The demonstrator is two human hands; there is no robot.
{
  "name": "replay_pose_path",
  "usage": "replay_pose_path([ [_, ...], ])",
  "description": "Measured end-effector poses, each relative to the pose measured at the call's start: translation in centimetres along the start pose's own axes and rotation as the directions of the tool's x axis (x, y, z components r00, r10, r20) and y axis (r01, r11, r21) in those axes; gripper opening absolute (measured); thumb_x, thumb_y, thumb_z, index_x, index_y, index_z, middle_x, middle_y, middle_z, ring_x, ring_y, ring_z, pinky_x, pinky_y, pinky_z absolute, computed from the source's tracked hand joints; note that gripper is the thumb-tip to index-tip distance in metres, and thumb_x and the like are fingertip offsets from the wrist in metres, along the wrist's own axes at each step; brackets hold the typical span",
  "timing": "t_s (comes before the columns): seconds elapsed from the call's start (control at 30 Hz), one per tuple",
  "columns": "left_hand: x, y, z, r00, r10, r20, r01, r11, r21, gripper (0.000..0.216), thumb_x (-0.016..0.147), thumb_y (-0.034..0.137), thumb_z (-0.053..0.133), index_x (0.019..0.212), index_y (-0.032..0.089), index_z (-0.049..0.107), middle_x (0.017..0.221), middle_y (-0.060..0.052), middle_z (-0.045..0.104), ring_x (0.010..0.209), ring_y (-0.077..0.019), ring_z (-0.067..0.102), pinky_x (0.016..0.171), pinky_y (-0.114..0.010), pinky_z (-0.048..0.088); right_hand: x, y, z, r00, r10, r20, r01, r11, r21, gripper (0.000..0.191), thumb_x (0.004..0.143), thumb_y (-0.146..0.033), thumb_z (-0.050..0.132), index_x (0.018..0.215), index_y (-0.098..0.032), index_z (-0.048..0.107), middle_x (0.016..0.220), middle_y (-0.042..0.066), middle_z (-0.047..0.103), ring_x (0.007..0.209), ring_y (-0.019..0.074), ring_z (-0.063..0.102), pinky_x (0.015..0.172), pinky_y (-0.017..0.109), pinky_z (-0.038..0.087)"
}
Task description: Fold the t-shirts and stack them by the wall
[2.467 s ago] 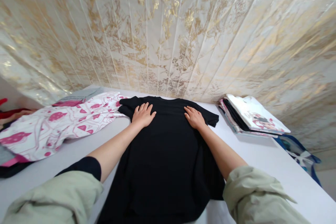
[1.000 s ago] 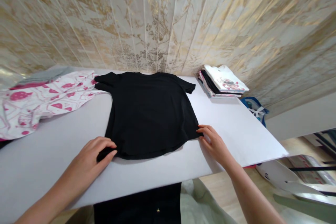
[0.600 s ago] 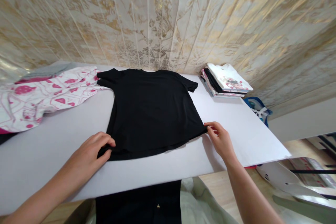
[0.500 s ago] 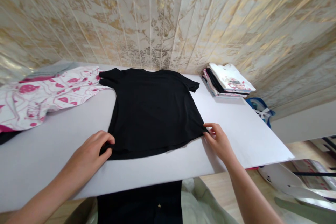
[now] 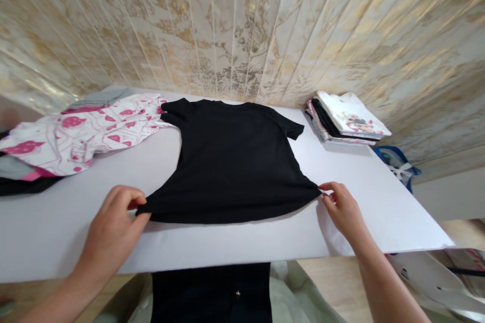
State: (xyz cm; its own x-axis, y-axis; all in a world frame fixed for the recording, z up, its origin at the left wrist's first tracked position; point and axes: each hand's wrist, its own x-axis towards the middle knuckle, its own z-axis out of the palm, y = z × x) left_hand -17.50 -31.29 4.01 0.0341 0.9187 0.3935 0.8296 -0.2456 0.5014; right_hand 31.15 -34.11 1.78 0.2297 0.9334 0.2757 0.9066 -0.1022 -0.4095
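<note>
A black T-shirt (image 5: pixel 235 161) lies spread on the white table (image 5: pixel 235 245), its neck towards the wall and its hem towards me. My left hand (image 5: pixel 117 222) pinches the left hem corner between thumb and fingers. At the opposite corner, my right hand (image 5: pixel 343 207) has the hem between thumb and forefinger. The hem is stretched taut between both hands, and the shirt's sides flare out to the pinched corners. The left sleeve touches a white garment with pink print (image 5: pixel 113 126).
More clothes in grey, pink and black lie under the printed garment on the left. A stack of folded clothes (image 5: pixel 346 116), a white one on top, sits at the back right. Beyond the right edge is a blue bag (image 5: pixel 397 164). A patterned wall (image 5: pixel 242 25) borders the back.
Both hands have drawn apart, pulling the hem corners outward, so the shirt's lower edge is wider and straighter. The view has shifted slightly left.
</note>
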Motion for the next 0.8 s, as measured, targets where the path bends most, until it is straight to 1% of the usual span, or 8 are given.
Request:
replay_pose_path([
  [0.1,-0.7,-0.7,1.1,0.993,0.022,0.114,-0.02,0.999,-0.025,0.011,0.072,0.021,0.047,0.081,0.025,0.043,0.09,-0.003,0.051,0.082,-0.0221,0.055,0.071,-0.037,0.048,-0.5,-0.4,0.7,0.995,0.038,0.088,-0.042,0.998,0.041,0.022,0.084,-0.036,0.047,0.096,-0.022,0.057,0.086,0.005,0.063,0.066,0.0173,0.058,0.066,0.033,0.047],
  [0.2,-0.9,-0.7,1.5,0.987,0.006,0.16,0.001,0.999,-0.043,0.008,0.073,0.021,0.047,0.079,0.024,0.043,0.091,-0.003,0.051,0.082,-0.0207,0.055,0.07,-0.034,0.047,-0.9,-1.1,1.0,0.991,0.018,0.131,-0.025,0.998,0.052,0.028,0.085,-0.04,0.049,0.103,-0.021,0.057,0.09,0.006,0.064,0.07,0.0178,0.06,0.066,0.033,0.047],
  [0.33,-0.6,0.1,0.9,0.994,-0.012,0.108,0.02,0.997,-0.074,0.008,0.074,0.02,0.047,0.074,0.024,0.04,0.085,-0.002,0.05,0.076,-0.0183,0.052,0.068,-0.031,0.045,-1.3,-1.9,0.4,0.978,-0.024,0.208,0.001,0.994,0.108,0.035,0.086,-0.044,0.048,0.111,-0.021,0.057,0.097,0.007,0.065,0.076,0.02,0.062,0.066,0.033,0.049],
  [0.43,-0.7,0.9,0.6,0.998,-0.032,0.057,0.038,0.993,-0.113,0.011,0.074,0.02,0.048,0.075,0.024,0.038,0.083,-0.001,0.05,0.078,-0.0181,0.052,0.069,-0.03,0.045,-1.6,-2.5,0.2,0.966,-0.113,0.231,0.09,0.99,0.111,0.047,0.083,-0.045,0.054,0.124,-0.022,0.052,0.104,0.009,0.064,0.083,0.023,0.063,0.074,0.038,0.05],
  [0.5,-0.8,1.5,0.3,0.997,-0.061,0.047,0.066,0.99,-0.126,0.011,0.074,0.02,0.049,0.077,0.025,0.04,0.083,0.0,0.051,0.078,-0.0181,0.053,0.071,-0.03,0.047,-1.5,-2.7,0.3,0.964,-0.15,0.222,0.127,0.986,0.111,0.048,0.083,-0.042,0.054,0.127,-0.023,0.052,0.103,0.009,0.064,0.083,0.0233,0.062,0.076,0.039,0.05],
  [0.63,-0.4,2.5,-0.7,0.997,-0.054,0.063,0.059,0.994,-0.096,0.018,0.072,0.023,0.049,0.089,0.026,0.052,0.081,0.0,0.053,0.074,-0.0187,0.054,0.071,-0.032,0.047,-1.1,-2.6,0.5,0.98,-0.116,0.162,0.09,0.983,0.158,0.026,0.086,-0.039,0.048,0.099,-0.022,0.062,0.089,0.007,0.065,0.075,0.0212,0.061,0.071,0.036,0.049],
  [0.73,0.2,1.8,-1.2,0.993,-0.057,0.1,0.06,0.998,-0.023,0.025,0.069,0.022,0.046,0.09,0.026,0.058,0.076,0.0,0.052,0.07,-0.0195,0.053,0.068,-0.032,0.046,-0.8,-1.9,-0.3,0.993,-0.009,0.119,-0.021,0.969,0.247,0.025,0.085,-0.044,0.051,0.088,-0.022,0.062,0.082,0.005,0.065,0.075,0.0211,0.062,0.069,0.033,0.05],
  [0.8,0.3,0.8,-1.1,0.976,-0.08,0.201,0.08,0.997,0.011,0.022,0.068,0.022,0.045,0.085,0.025,0.059,0.073,0.0,0.052,0.067,-0.0189,0.053,0.064,-0.031,0.045,-0.8,-1.1,-1.0,0.983,0.048,0.176,-0.104,0.94,0.325,0.029,0.083,-0.049,0.053,0.09,-0.022,0.063,0.078,0.004,0.066,0.071,0.0204,0.061,0.065,0.031,0.051],
])
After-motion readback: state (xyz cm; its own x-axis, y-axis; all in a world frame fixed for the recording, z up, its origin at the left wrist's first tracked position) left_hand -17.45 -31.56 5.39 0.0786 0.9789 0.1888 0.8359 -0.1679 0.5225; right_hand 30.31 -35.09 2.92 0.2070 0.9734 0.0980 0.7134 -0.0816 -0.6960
